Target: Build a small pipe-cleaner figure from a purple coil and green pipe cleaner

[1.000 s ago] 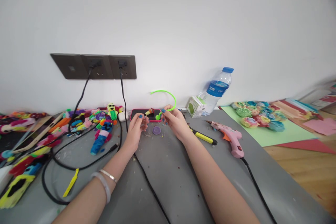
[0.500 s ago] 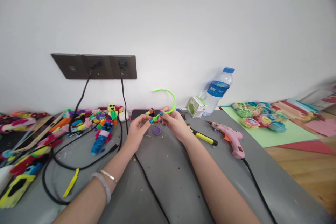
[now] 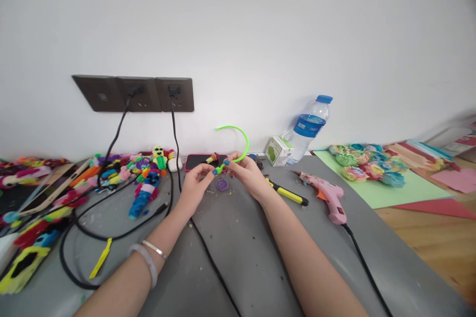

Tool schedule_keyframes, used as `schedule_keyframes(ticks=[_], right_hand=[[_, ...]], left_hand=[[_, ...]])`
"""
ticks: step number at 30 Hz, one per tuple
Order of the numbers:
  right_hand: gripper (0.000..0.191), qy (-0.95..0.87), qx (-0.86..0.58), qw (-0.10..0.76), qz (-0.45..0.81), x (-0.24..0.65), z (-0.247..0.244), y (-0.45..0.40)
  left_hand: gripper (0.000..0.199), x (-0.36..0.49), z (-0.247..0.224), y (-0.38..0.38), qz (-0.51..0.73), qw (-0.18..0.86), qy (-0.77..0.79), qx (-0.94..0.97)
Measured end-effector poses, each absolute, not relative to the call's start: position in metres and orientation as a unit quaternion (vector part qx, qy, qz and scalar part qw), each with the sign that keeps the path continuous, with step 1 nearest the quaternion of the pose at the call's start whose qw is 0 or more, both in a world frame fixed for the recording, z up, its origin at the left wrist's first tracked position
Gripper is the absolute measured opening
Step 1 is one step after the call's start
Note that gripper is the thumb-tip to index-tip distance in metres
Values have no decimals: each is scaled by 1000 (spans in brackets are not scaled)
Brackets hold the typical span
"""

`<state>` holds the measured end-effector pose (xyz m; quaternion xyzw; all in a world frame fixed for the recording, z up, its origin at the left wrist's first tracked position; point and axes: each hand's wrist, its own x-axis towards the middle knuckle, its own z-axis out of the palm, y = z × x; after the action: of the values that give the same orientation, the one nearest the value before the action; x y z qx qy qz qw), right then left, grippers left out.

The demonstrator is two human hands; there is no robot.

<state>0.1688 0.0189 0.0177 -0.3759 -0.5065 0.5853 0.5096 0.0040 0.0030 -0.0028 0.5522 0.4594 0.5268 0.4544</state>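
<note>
Both hands meet over the far middle of the desk (image 3: pixel 245 267), pinching a bright green strand (image 3: pixel 246 138): the left hand (image 3: pixel 194 184) has thumb and finger closed at its small bent end, while the right hand (image 3: pixel 248 173) grips just beside that. The rest arcs up and over toward the left, its tip free in front of the wall. It looks like a fuzzy-coated wire, so it is probably very light, soft on the surface and springy inside, easy to bend and unlikely to slip. A fingertip pinch close to the bend seems the best hold—squeezing along the arc could kink it. Just below the fingers lies a purple disc (image 3: pixel 222 184), and beyond them a phone (image 3: pixel 194 160) with a small figure (image 3: pixel 213 157) by it. A black cable (image 3: pixel 210 252) runs near the left forearm and could snag a sleeve-less wrist or its bangle (image 3: pixel 148 261). To the right, a yellow cutter (image 3: pixel 290 194) lies close to the right forearm, with a pink glue gun (image 3: pixel 329 192) farther right—its nozzle may be hot—and a leaning bottle (image 3: pixel 309 124) behind a small carton (image 3: pixel 277 151).
</note>
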Motion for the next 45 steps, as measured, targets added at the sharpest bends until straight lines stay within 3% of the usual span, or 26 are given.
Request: schedule_keyframes(ticks=[6, 18, 30, 45], right_hand=[[33, -495, -410, 489, 590, 171, 16, 22], [15, -573, -447, 435, 532, 181, 18, 20], [17, -537, -463, 462, 532, 183, 16, 23], [25, -526, -429, 467, 567, 180, 17, 21]], left_hand=[[14, 3, -1, 2, 515, 429, 479, 567], [11, 3, -3, 4, 509, 378, 471, 613], [19, 1, -2, 4, 517, 380, 467, 608], [14, 1, -3, 5, 517, 374, 463, 616]])
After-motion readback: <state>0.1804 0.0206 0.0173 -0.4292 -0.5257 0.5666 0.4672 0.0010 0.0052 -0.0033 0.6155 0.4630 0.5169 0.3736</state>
